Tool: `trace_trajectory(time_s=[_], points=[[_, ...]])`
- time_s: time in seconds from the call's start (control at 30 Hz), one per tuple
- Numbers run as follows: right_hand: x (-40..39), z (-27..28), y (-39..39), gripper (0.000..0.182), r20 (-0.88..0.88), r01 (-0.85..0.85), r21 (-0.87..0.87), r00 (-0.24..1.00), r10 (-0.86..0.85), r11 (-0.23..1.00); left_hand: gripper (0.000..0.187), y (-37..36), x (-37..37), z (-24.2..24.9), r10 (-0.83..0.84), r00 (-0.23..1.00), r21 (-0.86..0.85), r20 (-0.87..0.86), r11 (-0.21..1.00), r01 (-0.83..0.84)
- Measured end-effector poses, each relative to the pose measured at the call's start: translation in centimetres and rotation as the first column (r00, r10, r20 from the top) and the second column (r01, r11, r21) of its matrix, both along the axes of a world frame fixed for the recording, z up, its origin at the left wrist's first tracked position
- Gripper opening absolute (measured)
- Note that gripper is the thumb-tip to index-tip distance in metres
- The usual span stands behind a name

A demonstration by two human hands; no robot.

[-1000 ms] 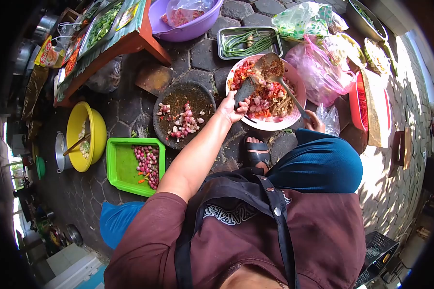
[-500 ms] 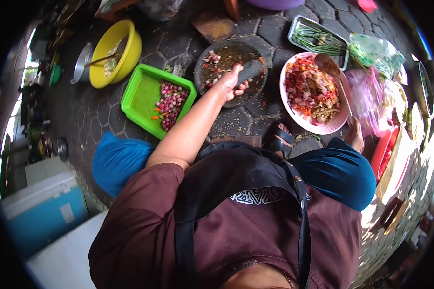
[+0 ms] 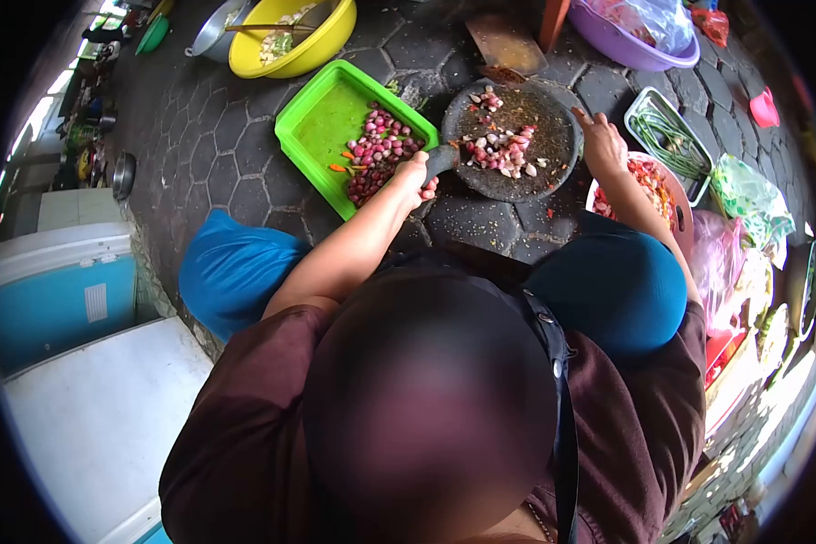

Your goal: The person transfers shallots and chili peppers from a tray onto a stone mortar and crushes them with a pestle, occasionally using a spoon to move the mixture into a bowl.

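Observation:
My left hand is wrapped round a dark stone pestle, held at the left rim of a stone mortar. Peeled shallots, some of them broken, lie in the mortar among wet specks. My right hand is at the mortar's right rim with its fingers apart and nothing in them. Left of the mortar, and partly behind my left hand, is a green tray with whole shallots and a few small orange chillies. My right forearm partly covers a pink basin of chopped red mixture.
A yellow basin with a wooden-handled utensil stands at the back left. At the back right are a purple basin and a tray of long green beans. Plastic bags lie at the right. Hexagonal paving is underneath.
My left hand has shifted the pestle from inside the mortar to its left rim. My right hand has gone from beside the pink basin to the mortar's right rim. The view has shifted.

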State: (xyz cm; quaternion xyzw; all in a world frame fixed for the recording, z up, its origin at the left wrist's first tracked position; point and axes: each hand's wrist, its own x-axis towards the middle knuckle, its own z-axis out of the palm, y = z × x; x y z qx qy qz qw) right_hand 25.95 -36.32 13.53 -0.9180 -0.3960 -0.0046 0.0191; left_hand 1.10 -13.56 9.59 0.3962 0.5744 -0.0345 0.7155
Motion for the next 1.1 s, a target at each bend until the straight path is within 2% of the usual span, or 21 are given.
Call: trace_trajectory(time_s=[0.1, 0.2, 0.33, 0.43, 0.5, 0.57, 0.73, 0.8, 0.97, 1.03, 1.1], points=[[-1.3, -0.8, 1.7, 0.055, 0.099, -0.079, -0.038, 0.992, 0.083, 0.996, 0.028, 0.8, -0.2, -0.3, 0.034, 0.999, -0.013, -0.034, 0.999, -0.034], [-2.7, 0.2, 0.6, 0.059, 0.211, -0.329, -0.096, 0.916, 0.342, 0.939, 0.028, 1.3, 0.1, -0.8, 0.044, 0.999, -0.011, -0.024, 0.999, -0.044], [-2.7, 3.7, -2.9, 0.057, 0.099, -0.455, -0.194, 0.872, 0.479, 0.869, 0.029, 1.8, 1.0, -1.2, 0.028, 1.000, 0.005, -0.003, 1.000, -0.028], [-2.5, 7.6, -4.1, 0.057, 0.007, -0.406, -0.304, 0.904, 0.428, 0.862, 0.034, 1.6, 1.8, -1.2, 0.048, 0.999, 0.024, 0.024, 0.999, -0.049], [-2.7, 8.8, -4.0, 0.056, -0.031, -0.363, -0.315, 0.927, 0.373, 0.877, 0.033, 1.5, 2.3, -2.0, 0.057, 0.997, 0.021, 0.054, 0.998, -0.058], [-1.8, 7.2, -3.4, 0.062, 0.059, -0.450, -0.178, 0.883, 0.466, 0.875, 0.032, 1.1, 2.9, -1.7, 0.094, 0.994, 0.065, 0.048, 0.993, -0.097], [-2.4, 5.3, -0.3, 0.061, 0.049, -0.485, -0.219, 0.861, 0.506, 0.847, 0.034, 1.3, 3.3, -1.6, 0.104, 0.992, 0.195, 0.074, 0.974, -0.117], [-2.8, 6.1, -1.1, 0.061, -0.008, -0.508, -0.301, 0.848, 0.530, 0.807, 0.034, 1.5, 3.2, -1.4, 0.107, 0.992, 0.188, 0.064, 0.975, -0.117], [-0.8, 8.0, -3.3, 0.061, -0.076, -0.465, -0.284, 0.883, 0.464, 0.838, 0.033, 1.3, 3.3, -1.3, 0.063, 0.997, 0.130, 0.054, 0.989, -0.069], [-0.5, 7.6, -2.8, 0.062, 0.006, -0.375, -0.267, 0.920, 0.391, 0.888, 0.033, 0.7, 3.4, -1.4, 0.053, 0.998, 0.132, 0.040, 0.989, -0.058], [-0.3, 6.6, -1.4, 0.061, 0.051, -0.379, -0.231, 0.915, 0.400, 0.896, 0.034, 0.2, 3.7, -1.3, 0.054, 0.998, 0.152, 0.022, 0.987, -0.057]])
